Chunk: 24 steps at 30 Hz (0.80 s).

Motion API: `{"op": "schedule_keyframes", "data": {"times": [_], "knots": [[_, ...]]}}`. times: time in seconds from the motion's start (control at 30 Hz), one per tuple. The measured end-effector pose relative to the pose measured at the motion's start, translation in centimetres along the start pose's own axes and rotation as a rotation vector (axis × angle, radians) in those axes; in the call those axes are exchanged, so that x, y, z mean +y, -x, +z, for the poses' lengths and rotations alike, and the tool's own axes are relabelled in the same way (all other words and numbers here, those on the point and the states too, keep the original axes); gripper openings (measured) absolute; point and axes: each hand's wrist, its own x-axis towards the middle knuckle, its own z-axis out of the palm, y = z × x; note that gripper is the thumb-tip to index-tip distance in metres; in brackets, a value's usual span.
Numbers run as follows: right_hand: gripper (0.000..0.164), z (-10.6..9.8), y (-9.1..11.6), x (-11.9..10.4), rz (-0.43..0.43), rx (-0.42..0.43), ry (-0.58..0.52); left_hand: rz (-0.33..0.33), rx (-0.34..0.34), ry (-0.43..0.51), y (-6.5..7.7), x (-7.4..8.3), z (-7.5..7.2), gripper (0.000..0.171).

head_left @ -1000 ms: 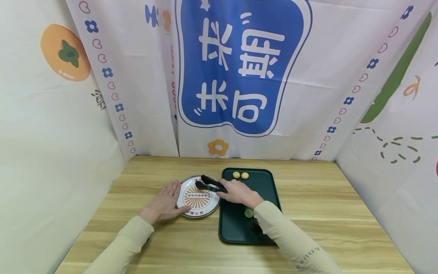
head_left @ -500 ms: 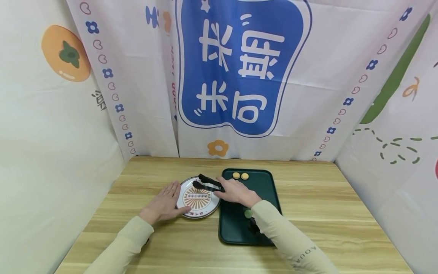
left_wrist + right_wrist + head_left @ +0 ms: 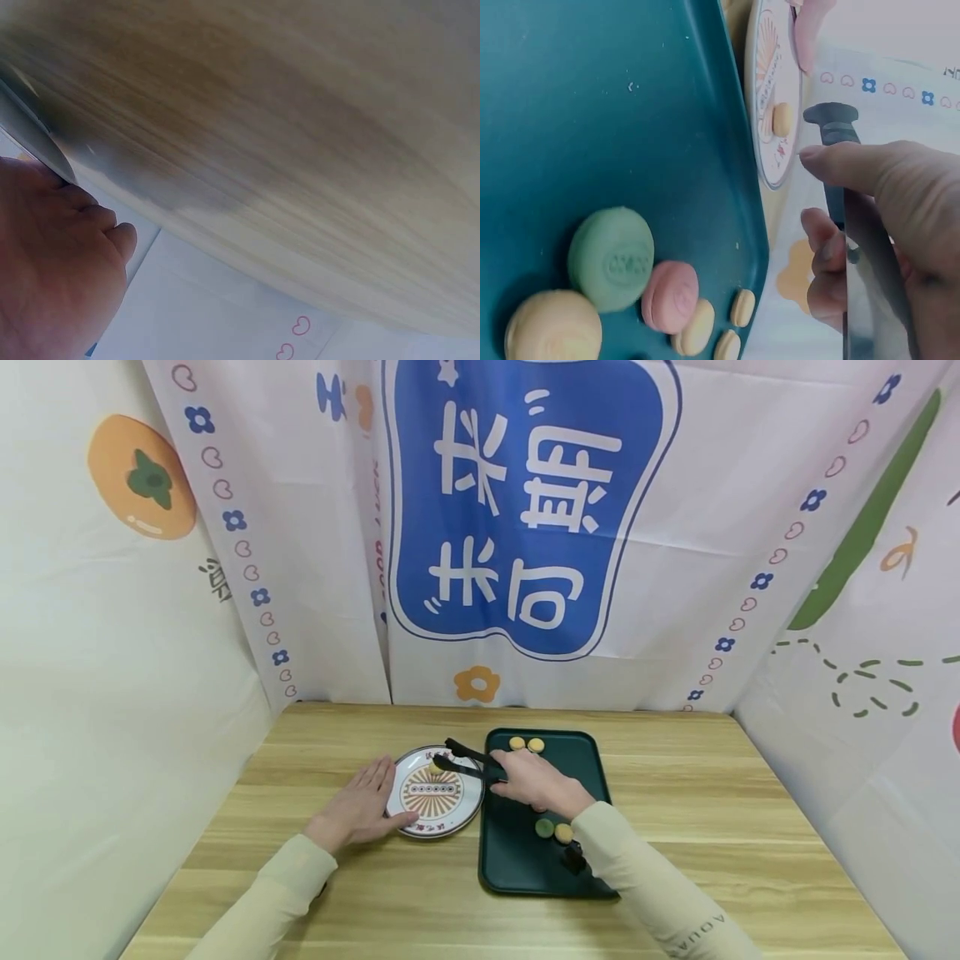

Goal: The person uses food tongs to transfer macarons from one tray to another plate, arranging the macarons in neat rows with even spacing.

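Note:
My left hand [image 3: 356, 806] lies at the left rim of a round white plate [image 3: 461, 814], its fingers straight and thumb on the near rim. With my right hand [image 3: 536, 779] I grip black-tipped tongs [image 3: 472, 770], whose arms stand apart over the plate's upper part. A yellow macaron [image 3: 782, 120] lies on the plate, clear of the tongs in the right wrist view. On the dark green tray [image 3: 510, 860] are a green macaron [image 3: 611, 259], a pink macaron [image 3: 670, 296] and several yellow macarons [image 3: 553, 326]. My right arm covers part of the tray.
The tray stands right beside the plate on a wooden table [image 3: 697, 810]. Printed cloth [image 3: 337, 635] hangs behind the table and along both sides. At the tray's near right, a dark thing [image 3: 573, 858] under my right wrist is partly hidden.
My right hand has shifted slightly right with the tongs, whose arms have spread. The yellow macaron now shows on the plate. More of the tray's macarons are uncovered. My left hand stays put.

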Motion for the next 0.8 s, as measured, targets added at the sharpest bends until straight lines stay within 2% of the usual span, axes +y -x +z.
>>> {"op": "schedule_keyframes", "data": {"times": [0.13, 0.33, 0.43, 0.63, 0.8], "knots": [[0.058, -0.6, 0.9, 0.1, 0.023, -0.045, -0.067, -0.01, -0.008, 0.005, 0.3, 0.0, -0.1, 0.108], [0.057, -1.6, 2.6, 1.0, -0.014, -0.071, -0.113, -0.013, -0.008, 0.006, 0.5, -0.1, 0.0, 0.108], [0.058, -1.9, 3.5, 1.8, -0.039, -0.035, -0.081, -0.018, -0.012, 0.008, 0.5, -0.2, 0.4, 0.109], [0.056, -2.4, 5.6, 3.7, -0.086, 0.081, 0.063, -0.023, -0.014, 0.01, 0.4, -0.2, 0.4, 0.111], [0.043, -3.2, 7.4, 4.9, -0.05, 0.095, 0.042, -0.023, -0.007, 0.005, 0.2, -0.1, 0.3, 0.11]]}}
